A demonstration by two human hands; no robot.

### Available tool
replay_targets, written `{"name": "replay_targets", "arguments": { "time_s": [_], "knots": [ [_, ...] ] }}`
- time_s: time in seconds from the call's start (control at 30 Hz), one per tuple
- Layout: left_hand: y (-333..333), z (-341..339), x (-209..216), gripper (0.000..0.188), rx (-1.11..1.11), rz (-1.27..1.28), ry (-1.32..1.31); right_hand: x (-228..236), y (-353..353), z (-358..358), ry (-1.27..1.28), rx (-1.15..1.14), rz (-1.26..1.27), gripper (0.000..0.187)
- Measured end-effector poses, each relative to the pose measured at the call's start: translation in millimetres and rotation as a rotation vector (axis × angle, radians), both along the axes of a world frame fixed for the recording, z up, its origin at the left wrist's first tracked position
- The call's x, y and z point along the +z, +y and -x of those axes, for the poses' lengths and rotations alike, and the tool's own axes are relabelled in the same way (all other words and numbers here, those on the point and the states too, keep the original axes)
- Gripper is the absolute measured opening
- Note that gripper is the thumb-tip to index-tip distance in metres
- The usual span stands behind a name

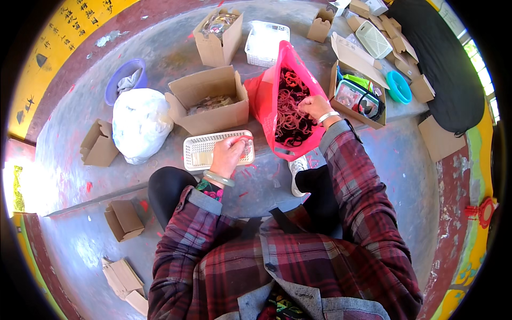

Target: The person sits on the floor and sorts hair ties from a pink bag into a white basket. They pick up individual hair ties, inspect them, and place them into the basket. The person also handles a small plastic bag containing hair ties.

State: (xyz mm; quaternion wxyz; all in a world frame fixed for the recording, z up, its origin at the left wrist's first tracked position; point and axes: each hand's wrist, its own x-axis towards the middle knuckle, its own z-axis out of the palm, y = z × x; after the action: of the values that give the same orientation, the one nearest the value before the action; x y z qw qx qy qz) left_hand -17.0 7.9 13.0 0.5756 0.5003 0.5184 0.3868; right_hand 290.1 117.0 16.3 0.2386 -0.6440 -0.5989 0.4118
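Note:
My left hand [228, 153] is closed over a white slotted basket [192, 158], pinching a thin red loop [245, 137] between thumb and fingers. To the right stands a red plastic bag [262, 104], its mouth wide open, filled with many dark red and black cord loops [290, 114]. At the bag's right rim my right hand [316, 106] has its fingertips pressed together over the loops. Whatever lies between those fingertips is too small to make out. Small clear packets [202, 158] appear to lie in the basket.
Behind the basket is an open cardboard box [208, 124] of small packets. Left of it sits a stuffed white bag [140, 125]. Another box [384, 120] with a clear container stands right, near a turquoise basin [399, 87]. A step edge [101, 196] crosses the grey floor.

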Motion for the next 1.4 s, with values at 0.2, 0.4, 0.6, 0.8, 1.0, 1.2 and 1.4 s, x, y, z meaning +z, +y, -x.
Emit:
{"name": "replay_targets", "arguments": {
  "time_s": [0.2, 0.4, 0.6, 0.8, 1.0, 1.2, 1.4],
  "knots": [
    [1, -4, -8, 0.024, 0.034, -0.037, -0.02, -6, 4, -10, 0.163, -0.06, -0.034, 0.015],
    [1, -1, -13, 0.024, 0.041, -0.04, 0.016, 13, -5, 9, 0.92, -0.206, 0.115, 0.01],
    [1, -2, -6, 0.022, 0.012, -0.046, -0.039, 30, -13, 26, 1.152, 0.012, 0.177, 0.01],
    [-2, -1, 4, 0.022, -0.135, 0.196, -0.54, 27, -30, 56, 1.298, 0.424, 0.262, 0.013],
    [-6, 6, 27, 0.022, -0.393, 0.108, -0.772, 33, -50, 79, 1.258, 0.578, 0.392, 0.019],
    [-6, 7, 20, 0.022, -0.396, 0.077, -0.782, 42, -65, 94, 1.089, 0.461, 0.474, 0.017],
    [-7, 7, 20, 0.021, -0.271, 0.187, -0.81, 46, -70, 100, 0.95, 0.336, 0.449, 0.02]
  ]
}}
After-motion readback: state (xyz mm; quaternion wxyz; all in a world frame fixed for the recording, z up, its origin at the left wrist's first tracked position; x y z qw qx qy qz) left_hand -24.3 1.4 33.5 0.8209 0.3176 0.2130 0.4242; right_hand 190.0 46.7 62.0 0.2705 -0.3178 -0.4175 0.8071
